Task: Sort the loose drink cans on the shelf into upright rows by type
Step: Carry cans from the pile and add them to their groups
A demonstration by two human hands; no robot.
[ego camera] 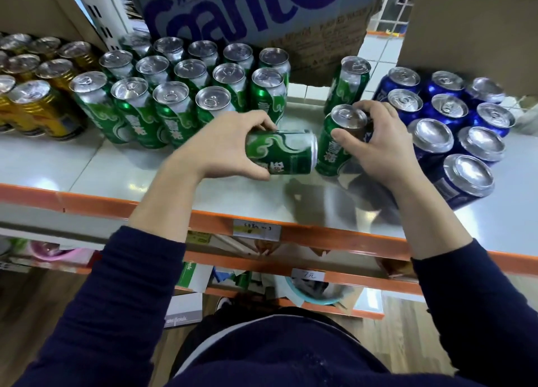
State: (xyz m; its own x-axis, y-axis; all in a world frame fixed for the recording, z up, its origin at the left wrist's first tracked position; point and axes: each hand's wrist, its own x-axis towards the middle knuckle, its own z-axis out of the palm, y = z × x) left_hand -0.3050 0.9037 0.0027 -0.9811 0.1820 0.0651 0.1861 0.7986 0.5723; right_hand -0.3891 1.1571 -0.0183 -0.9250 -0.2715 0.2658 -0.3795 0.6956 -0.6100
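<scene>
My left hand [230, 144] grips a green can [286, 153] that lies on its side just above the shelf [145, 168], its top pointing right. My right hand [378, 142] holds an upright green can [334, 147] by its upper part. Behind it another green can [349, 86] stands alone. Upright green cans [174, 95] fill rows at the middle left, gold cans [37, 107] stand at the far left, and blue cans [448, 118] are grouped at the right.
A large cardboard box [262, 13] with blue lettering stands at the back of the shelf. The orange shelf edge [291, 229] carries a price tag [256, 230]. Lower shelves hold mixed goods. Bare shelf shows in front of the green rows.
</scene>
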